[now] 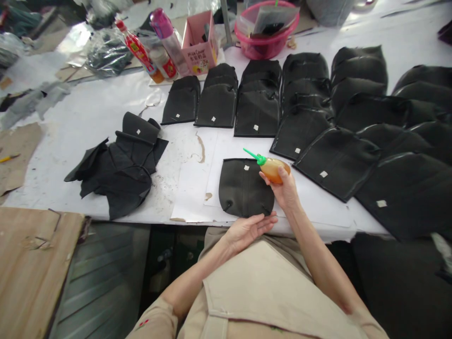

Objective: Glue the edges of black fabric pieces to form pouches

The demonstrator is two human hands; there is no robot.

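Partly hidden, a black panel (236, 188) behind the amber bottle (271, 168) in curled right fingers (283, 175), left fingers (257, 219) loosely straight.

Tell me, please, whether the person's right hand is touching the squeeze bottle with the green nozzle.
Touching. The head view shows the right hand holding the squeeze bottle, with the thumb lying against its side.

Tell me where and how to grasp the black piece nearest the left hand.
Pinch the black piece by its near, rounded edge, probably best from the person's side: it lies nearly flat, that edge is close to the front of the table, and the left hand is beside it.
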